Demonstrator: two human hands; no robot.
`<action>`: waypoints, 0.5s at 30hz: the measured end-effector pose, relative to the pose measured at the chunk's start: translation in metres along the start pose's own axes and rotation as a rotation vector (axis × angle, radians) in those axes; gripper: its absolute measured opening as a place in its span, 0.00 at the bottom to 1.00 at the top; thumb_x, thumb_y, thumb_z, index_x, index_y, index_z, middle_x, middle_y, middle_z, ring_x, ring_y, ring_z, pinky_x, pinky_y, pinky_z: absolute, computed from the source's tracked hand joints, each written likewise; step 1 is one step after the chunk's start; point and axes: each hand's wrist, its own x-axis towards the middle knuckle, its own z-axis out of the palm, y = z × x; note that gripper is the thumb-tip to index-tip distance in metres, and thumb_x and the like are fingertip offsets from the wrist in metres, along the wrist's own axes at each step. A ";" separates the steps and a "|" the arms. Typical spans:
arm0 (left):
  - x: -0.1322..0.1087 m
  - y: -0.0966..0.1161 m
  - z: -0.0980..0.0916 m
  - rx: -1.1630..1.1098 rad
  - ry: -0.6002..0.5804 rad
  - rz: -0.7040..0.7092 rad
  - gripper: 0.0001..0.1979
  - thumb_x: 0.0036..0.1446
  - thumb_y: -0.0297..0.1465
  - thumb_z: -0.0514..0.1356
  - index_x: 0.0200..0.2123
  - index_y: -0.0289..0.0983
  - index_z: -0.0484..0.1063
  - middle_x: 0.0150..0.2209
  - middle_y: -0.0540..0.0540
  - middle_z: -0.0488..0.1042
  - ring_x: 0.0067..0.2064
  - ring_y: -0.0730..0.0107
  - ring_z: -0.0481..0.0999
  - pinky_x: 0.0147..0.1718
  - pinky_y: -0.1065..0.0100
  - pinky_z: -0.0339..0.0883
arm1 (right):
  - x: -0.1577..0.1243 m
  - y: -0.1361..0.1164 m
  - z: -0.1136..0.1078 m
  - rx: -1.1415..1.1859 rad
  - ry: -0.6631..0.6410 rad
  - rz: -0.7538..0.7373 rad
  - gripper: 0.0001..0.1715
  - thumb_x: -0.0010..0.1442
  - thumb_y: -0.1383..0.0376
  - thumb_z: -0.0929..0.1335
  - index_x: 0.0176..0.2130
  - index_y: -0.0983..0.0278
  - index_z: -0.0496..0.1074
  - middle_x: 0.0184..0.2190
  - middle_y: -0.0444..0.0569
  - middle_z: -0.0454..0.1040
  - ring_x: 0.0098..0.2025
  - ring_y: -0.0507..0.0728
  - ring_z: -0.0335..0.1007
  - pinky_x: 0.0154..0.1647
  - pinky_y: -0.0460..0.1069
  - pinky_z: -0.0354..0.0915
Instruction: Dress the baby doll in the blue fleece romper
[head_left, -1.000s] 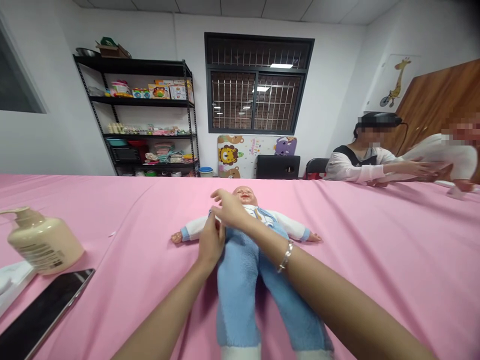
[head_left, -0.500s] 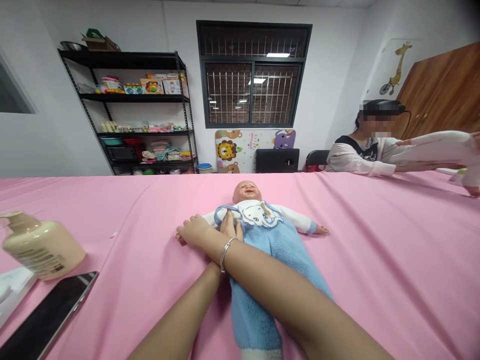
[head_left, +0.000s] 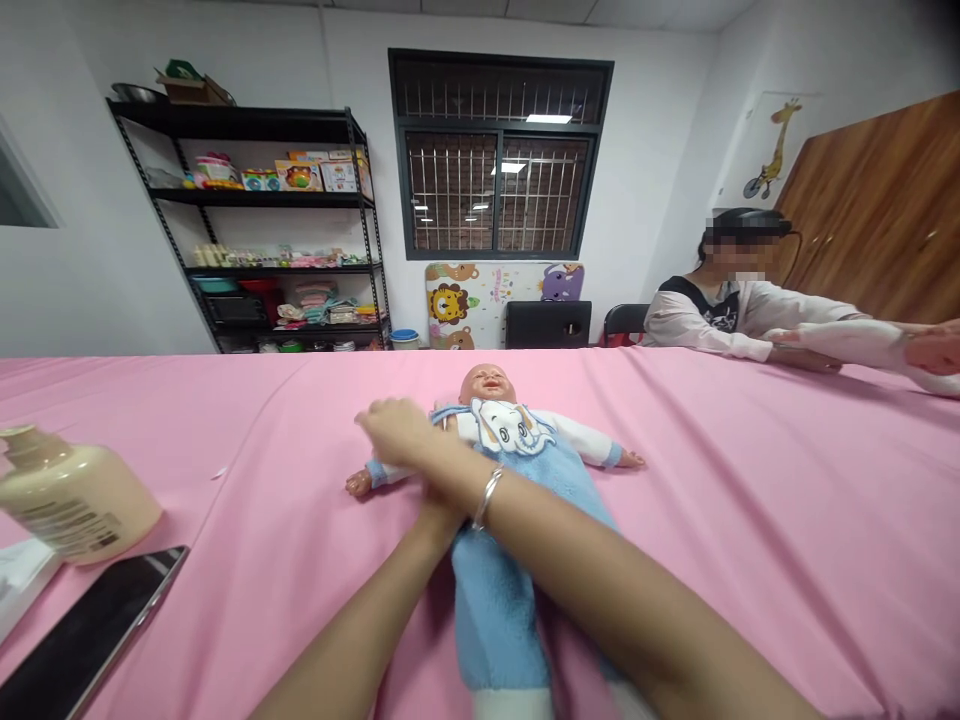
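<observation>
A baby doll (head_left: 491, 580) in a blue fleece romper with white sleeves lies face up on the pink cloth, arms spread. An elephant-face bib (head_left: 506, 428) covers its chest. My forearms cross over the doll, the right one on top, with a silver bangle at its wrist. Blurred by motion, my right hand (head_left: 397, 430) is over the doll's arm on the left, just above the doll's small hand (head_left: 360, 485); its fingers are unclear. My left hand (head_left: 442, 500) reaches beneath my right wrist to the doll's side and chest, its fingers mostly hidden.
On the left are a pump bottle (head_left: 82, 500), a phone (head_left: 97, 625) and a white packet (head_left: 26, 580). Across the pink-covered table (head_left: 787, 500), a person (head_left: 705, 320) at the right handles a white-clothed limb. A black shelf rack (head_left: 262, 200) stands behind.
My right hand has lifted from the doll's left-side hand, uncovering it and its blue cuff. My left fingers, seen stretched before, are now mostly hidden. The other person has lowered the white-clothed limb.
</observation>
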 end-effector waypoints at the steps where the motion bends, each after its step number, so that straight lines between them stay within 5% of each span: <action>1: -0.001 0.000 0.000 0.008 0.012 0.037 0.22 0.55 0.29 0.52 0.54 0.35 0.59 0.55 0.36 0.58 0.58 0.51 0.54 0.59 0.53 0.45 | 0.006 0.006 -0.012 -0.038 0.008 0.006 0.17 0.55 0.72 0.63 0.46 0.70 0.66 0.45 0.58 0.67 0.49 0.61 0.63 0.48 0.55 0.58; 3: -0.002 0.002 0.001 0.092 0.068 0.151 0.23 0.55 0.27 0.50 0.55 0.32 0.56 0.53 0.34 0.59 0.56 0.52 0.56 0.56 0.52 0.52 | 0.008 0.021 -0.037 -0.136 0.026 0.060 0.18 0.56 0.70 0.64 0.47 0.71 0.66 0.44 0.61 0.68 0.48 0.64 0.63 0.46 0.56 0.60; 7: -0.001 0.008 0.003 0.220 0.134 0.208 0.24 0.53 0.23 0.48 0.55 0.30 0.56 0.46 0.34 0.62 0.51 0.52 0.60 0.50 0.49 0.57 | -0.009 0.047 -0.063 -0.120 -0.209 0.152 0.20 0.52 0.63 0.69 0.45 0.68 0.69 0.39 0.55 0.72 0.44 0.62 0.67 0.41 0.52 0.62; 10: -0.001 0.009 0.004 0.212 0.138 0.238 0.25 0.53 0.23 0.49 0.57 0.32 0.55 0.47 0.35 0.61 0.53 0.53 0.59 0.51 0.49 0.57 | -0.017 0.058 -0.056 0.044 -0.182 0.133 0.25 0.50 0.69 0.69 0.49 0.67 0.66 0.39 0.51 0.72 0.43 0.57 0.67 0.41 0.48 0.62; 15: -0.002 0.010 0.005 0.196 0.143 0.262 0.30 0.53 0.23 0.49 0.61 0.33 0.49 0.58 0.35 0.50 0.62 0.52 0.47 0.58 0.50 0.48 | -0.005 0.072 -0.040 0.472 -0.110 0.316 0.25 0.56 0.69 0.65 0.53 0.71 0.58 0.36 0.51 0.72 0.33 0.51 0.69 0.33 0.44 0.64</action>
